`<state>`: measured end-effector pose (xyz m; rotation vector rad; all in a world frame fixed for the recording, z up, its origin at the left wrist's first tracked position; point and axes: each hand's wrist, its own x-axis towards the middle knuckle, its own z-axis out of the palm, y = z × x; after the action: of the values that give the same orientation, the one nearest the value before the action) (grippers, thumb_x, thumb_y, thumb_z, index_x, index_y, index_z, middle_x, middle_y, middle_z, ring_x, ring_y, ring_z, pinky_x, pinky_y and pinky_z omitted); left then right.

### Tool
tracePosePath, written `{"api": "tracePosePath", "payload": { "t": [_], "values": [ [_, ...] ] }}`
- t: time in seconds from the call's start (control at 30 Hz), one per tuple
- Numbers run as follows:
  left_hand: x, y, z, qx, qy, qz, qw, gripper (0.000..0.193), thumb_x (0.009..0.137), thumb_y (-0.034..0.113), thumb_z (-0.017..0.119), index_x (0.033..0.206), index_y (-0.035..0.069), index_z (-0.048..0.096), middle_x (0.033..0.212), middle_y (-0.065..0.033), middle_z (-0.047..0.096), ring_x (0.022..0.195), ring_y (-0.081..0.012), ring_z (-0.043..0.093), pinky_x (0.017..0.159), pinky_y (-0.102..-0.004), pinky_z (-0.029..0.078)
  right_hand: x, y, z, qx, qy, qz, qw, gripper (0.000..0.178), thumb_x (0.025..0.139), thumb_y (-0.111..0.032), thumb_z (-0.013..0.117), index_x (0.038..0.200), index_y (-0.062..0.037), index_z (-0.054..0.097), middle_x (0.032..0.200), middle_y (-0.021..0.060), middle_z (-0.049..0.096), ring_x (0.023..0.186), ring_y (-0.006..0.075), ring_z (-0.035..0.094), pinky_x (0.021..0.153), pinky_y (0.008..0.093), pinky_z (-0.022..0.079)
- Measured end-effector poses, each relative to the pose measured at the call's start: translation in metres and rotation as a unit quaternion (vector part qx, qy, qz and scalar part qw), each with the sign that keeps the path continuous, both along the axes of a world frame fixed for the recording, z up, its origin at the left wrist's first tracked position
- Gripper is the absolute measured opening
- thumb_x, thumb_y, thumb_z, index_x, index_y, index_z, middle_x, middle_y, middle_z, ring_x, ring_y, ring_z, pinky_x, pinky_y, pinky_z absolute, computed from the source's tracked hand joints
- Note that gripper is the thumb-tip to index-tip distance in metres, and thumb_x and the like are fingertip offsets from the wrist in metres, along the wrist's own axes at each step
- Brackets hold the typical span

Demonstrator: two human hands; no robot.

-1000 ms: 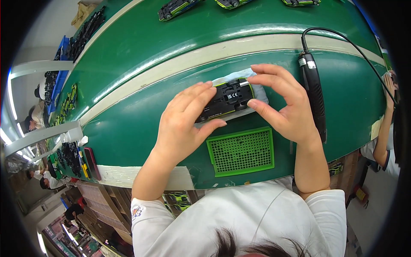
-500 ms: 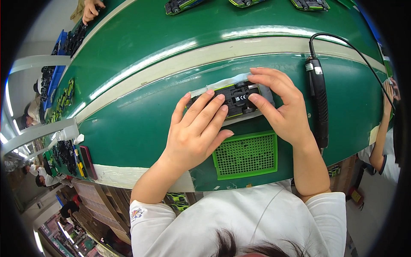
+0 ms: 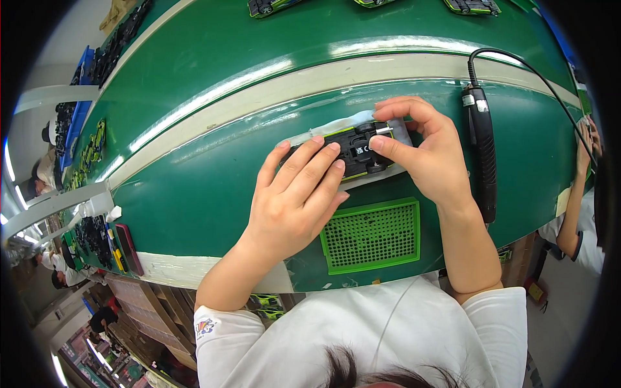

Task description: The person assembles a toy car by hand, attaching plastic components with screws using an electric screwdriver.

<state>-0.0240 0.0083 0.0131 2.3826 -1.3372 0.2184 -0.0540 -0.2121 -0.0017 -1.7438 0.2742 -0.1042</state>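
Midway through work on the underside of a toy car: black chassis up, lime-green body edges showing, lying on a pale pad on the green surface, just below the cream stripe that runs across it.

Left hand laid flat over the car's left end, fingers spread and pressing down, not curled around it; open, steadying rather than gripping. Right hand arched over the right end, thumb and forefinger pinched at the chassis beside the wheels, closed on the toy car. Whether a small part sits between those fingertips cannot be told.

Black electric screwdriver lying untouched just right of the right hand, cable looping away to the upper right. Green perforated tray just below the car, near the surface's front edge; contents too small to tell. More lime-green cars well apart along the far edge. Another person's arm at the far right rim, separate from this work.

Judged as a seating or aligning step on the chassis, ahead of fastening. Next move likely calls for keeping the left hand's downward press so the car stays square on the pad, freeing the right hand, and meeting the chassis squarely with the screwdriver tip.
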Motion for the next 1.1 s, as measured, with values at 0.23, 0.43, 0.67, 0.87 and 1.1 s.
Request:
{"api": "tracePosePath", "payload": {
  "t": [0.23, 0.43, 0.67, 0.87, 1.1],
  "values": [
    [0.003, -0.002, -0.005, -0.025, -0.022, -0.003, 0.999, 0.03, 0.076, 0.017, 0.074, 0.103, 0.006, 0.068, 0.12, -0.0099, 0.063, 0.117, -0.0263, 0.059, 0.101, -0.048, 0.041, 0.002, -0.003, 0.0, 0.035, -0.004, 0.01, 0.999, 0.025, 0.071, -0.009, 0.081, 0.093, -0.0045, 0.07, 0.103, 0.0041, 0.065, 0.093, 0.0172, 0.058, 0.08, 0.0288, 0.045],
    [0.003, -0.003, -0.005, -0.034, -0.026, -0.001, 0.999, 0.029, 0.076, 0.012, 0.074, 0.104, 0.005, 0.068, 0.118, -0.0102, 0.064, 0.116, -0.0284, 0.06, 0.101, -0.0476, 0.042, 0.005, -0.003, 0.002, -0.058, -0.005, 0.01, 0.998, 0.024, 0.071, -0.009, 0.081, 0.092, -0.0038, 0.07, 0.102, 0.0029, 0.064, 0.087, 0.0137, 0.058, 0.076, 0.0272, 0.046],
    [0.002, -0.003, -0.006, -0.025, -0.038, 0.001, 0.999, 0.03, 0.076, 0.008, 0.073, 0.105, 0.006, 0.068, 0.118, -0.0104, 0.065, 0.115, -0.0304, 0.06, 0.101, -0.0478, 0.042, 0.007, -0.009, 0.001, 0.016, 0.053, 0.042, 0.998, 0.026, 0.072, -0.008, 0.082, 0.095, -0.0032, 0.07, 0.104, 0.0025, 0.061, 0.088, 0.012, 0.058, 0.076, 0.0262, 0.048],
    [0.002, -0.005, -0.009, -0.031, -0.033, 0.006, 0.999, 0.038, 0.076, 0.008, 0.072, 0.114, 0.009, 0.069, 0.118, -0.0096, 0.064, 0.113, -0.0295, 0.06, 0.101, -0.0487, 0.041, 0.009, -0.009, 0.0, 0.018, 0.035, 0.04, 0.998, 0.025, 0.072, -0.007, 0.081, 0.093, -0.0031, 0.068, 0.101, 0.0021, 0.061, 0.085, 0.0108, 0.058, 0.074, 0.0253, 0.048],
    [0.002, -0.006, -0.008, -0.006, -0.035, 0.007, 0.999, 0.039, 0.077, 0.007, 0.069, 0.116, 0.01, 0.069, 0.121, -0.0104, 0.061, 0.114, -0.0296, 0.058, 0.102, -0.0482, 0.04, 0.002, -0.011, 0.005, -0.131, -0.014, 0.059, 0.989, 0.043, 0.07, -0.013, 0.082, 0.108, -0.0052, 0.065, 0.118, 0.0057, 0.063, 0.107, 0.0201, 0.058, 0.092, 0.0339, 0.046]
  ]
}}
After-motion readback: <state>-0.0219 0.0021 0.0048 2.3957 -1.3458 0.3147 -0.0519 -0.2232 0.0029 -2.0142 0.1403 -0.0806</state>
